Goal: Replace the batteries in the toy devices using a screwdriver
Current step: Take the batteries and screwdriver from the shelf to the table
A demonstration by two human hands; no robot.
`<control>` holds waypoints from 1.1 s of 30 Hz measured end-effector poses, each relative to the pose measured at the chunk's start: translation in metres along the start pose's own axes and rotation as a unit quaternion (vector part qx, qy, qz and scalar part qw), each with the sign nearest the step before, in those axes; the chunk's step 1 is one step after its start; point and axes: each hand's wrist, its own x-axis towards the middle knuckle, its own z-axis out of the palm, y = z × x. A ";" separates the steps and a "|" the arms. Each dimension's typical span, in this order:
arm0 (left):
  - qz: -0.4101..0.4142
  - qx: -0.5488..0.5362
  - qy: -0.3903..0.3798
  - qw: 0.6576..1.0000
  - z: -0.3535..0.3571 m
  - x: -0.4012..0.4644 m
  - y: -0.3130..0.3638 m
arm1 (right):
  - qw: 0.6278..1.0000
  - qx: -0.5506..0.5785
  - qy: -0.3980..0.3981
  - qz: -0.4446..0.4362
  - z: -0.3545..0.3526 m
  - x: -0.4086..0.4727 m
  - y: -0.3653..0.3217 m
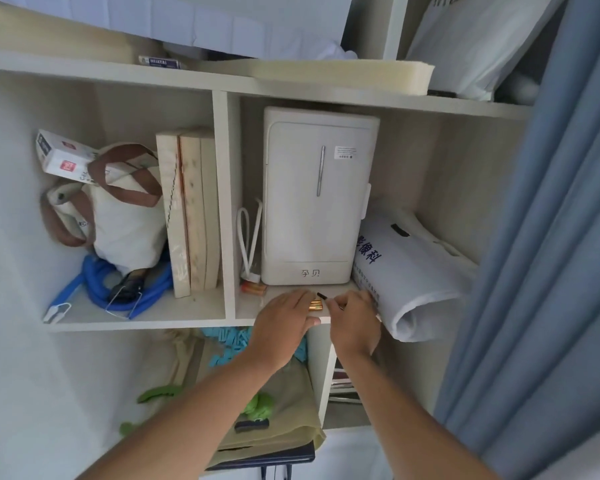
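the left hand (284,315) covers most of the gold batteries (315,304), so their count is unclear. the right hand (352,315) hides all but the black tip of a thin tool (322,296). the white roll (409,271) has its print partly hidden.

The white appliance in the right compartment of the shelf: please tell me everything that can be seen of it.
The white appliance is a tall box with rounded corners, seemingly matt plastic. Its front door is closed, with a slim vertical metal handle, a small label at upper right and grey characters near the bottom. It stands upright on the shelf board; a white looped cable hangs left, and a rolled white bag leans against its right.
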 end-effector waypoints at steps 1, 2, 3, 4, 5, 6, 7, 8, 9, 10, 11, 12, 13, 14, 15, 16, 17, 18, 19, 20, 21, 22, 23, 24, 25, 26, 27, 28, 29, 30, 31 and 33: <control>-0.001 -0.004 0.016 1.000 0.000 -0.003 0.001 | 1.000 0.007 -0.006 -0.005 -0.001 0.000 0.001; -0.001 -0.010 0.028 1.000 -0.001 -0.006 0.003 | 1.000 0.015 -0.012 -0.008 -0.002 -0.001 0.002; -0.002 -0.023 0.037 0.999 -0.003 -0.008 0.004 | 1.000 0.021 -0.017 -0.009 -0.004 0.000 0.003; -0.008 -0.042 0.040 0.998 -0.005 -0.009 0.005 | 0.999 0.025 -0.024 -0.010 -0.006 0.001 0.004; -0.018 -0.064 0.039 0.997 -0.007 -0.011 0.005 | 0.999 0.026 -0.034 -0.011 -0.008 0.002 0.005; -0.036 -0.086 0.039 0.995 -0.010 -0.011 0.006 | 0.999 0.026 -0.044 -0.012 -0.010 0.002 0.005; -0.059 -0.114 0.040 0.991 -0.013 -0.012 0.005 | 0.998 0.026 -0.050 -0.012 -0.011 0.003 0.005; -0.086 -0.149 0.043 0.984 -0.017 -0.013 0.005 | 0.998 0.030 -0.054 -0.011 -0.012 0.002 0.004; -0.116 -0.187 0.049 0.974 -0.023 -0.016 0.004 | 0.997 0.041 -0.059 -0.013 -0.013 0.000 0.001; -0.145 -0.224 0.059 0.962 -0.032 -0.020 0.004 | 0.996 0.056 -0.064 -0.021 -0.013 -0.005 -0.004; -0.171 -0.259 0.069 0.948 -0.043 -0.026 0.002 | 0.994 0.072 -0.072 -0.032 -0.011 -0.010 -0.012; -0.196 -0.292 0.079 0.933 -0.055 -0.033 0.000 | 0.991 0.088 -0.085 -0.049 -0.010 -0.018 -0.023; -0.222 -0.321 0.087 0.917 -0.069 -0.043 -0.005 | 0.987 0.105 -0.101 -0.071 -0.009 -0.028 -0.037; -0.248 -0.337 0.093 0.903 -0.085 -0.053 -0.013 | 0.980 0.125 -0.118 -0.099 -0.007 -0.039 -0.054; -0.276 -0.340 0.099 0.894 -0.102 -0.065 -0.023 | 0.971 0.144 -0.139 -0.127 -0.004 -0.051 -0.072; -0.302 -0.336 0.107 0.886 -0.120 -0.079 -0.035 | 0.960 0.165 -0.164 -0.153 0.000 -0.065 -0.092; -0.329 -0.328 0.116 0.878 -0.137 -0.094 -0.048 | 0.948 0.186 -0.192 -0.173 0.005 -0.081 -0.113; -0.355 -0.315 0.125 0.871 -0.158 -0.113 -0.062 | 0.935 0.205 -0.218 -0.191 0.010 -0.098 -0.134; -0.381 -0.300 0.133 0.864 -0.178 -0.133 -0.076 | 0.922 0.222 -0.243 -0.203 0.015 -0.118 -0.156; -0.405 -0.286 0.142 0.857 -0.200 -0.155 -0.088 | 0.909 0.238 -0.267 -0.212 0.021 -0.139 -0.176; -0.427 -0.273 0.152 0.848 -0.222 -0.179 -0.101 | 0.896 0.249 -0.295 -0.218 0.026 -0.163 -0.196; -0.446 -0.260 0.161 0.841 -0.245 -0.205 -0.112 | 0.883 0.256 -0.324 -0.222 0.033 -0.187 -0.216; -0.463 -0.249 0.172 0.833 -0.268 -0.233 -0.122 | 0.871 0.255 -0.353 -0.225 0.040 -0.212 -0.234; -0.481 -0.237 0.183 0.824 -0.290 -0.261 -0.131 | 0.859 0.255 -0.378 -0.232 0.046 -0.239 -0.252; -0.496 -0.222 0.195 0.817 -0.313 -0.290 -0.138 | 0.849 0.253 -0.398 -0.239 0.052 -0.267 -0.268; -0.510 -0.202 0.208 0.810 -0.337 -0.320 -0.144 | 0.839 0.252 -0.416 -0.244 0.060 -0.295 -0.285; -0.523 -0.182 0.221 0.803 -0.362 -0.350 -0.149 | 0.831 0.248 -0.432 -0.250 0.064 -0.325 -0.302; -0.535 -0.166 0.236 0.794 -0.388 -0.380 -0.152 | 0.820 0.241 -0.449 -0.260 0.071 -0.355 -0.319; -0.547 -0.151 0.251 0.784 -0.414 -0.412 -0.155 | 0.810 0.229 -0.468 -0.270 0.076 -0.386 -0.335; -0.560 -0.134 0.263 0.774 -0.441 -0.444 -0.157 | 0.796 0.226 -0.488 -0.277 0.082 -0.417 -0.352; -0.574 -0.120 0.269 0.764 -0.466 -0.475 -0.159 | 0.786 0.222 -0.503 -0.283 0.085 -0.448 -0.368; -0.604 -0.080 0.276 0.743 -0.513 -0.534 -0.163 | 0.767 0.221 -0.517 -0.310 0.092 -0.507 -0.397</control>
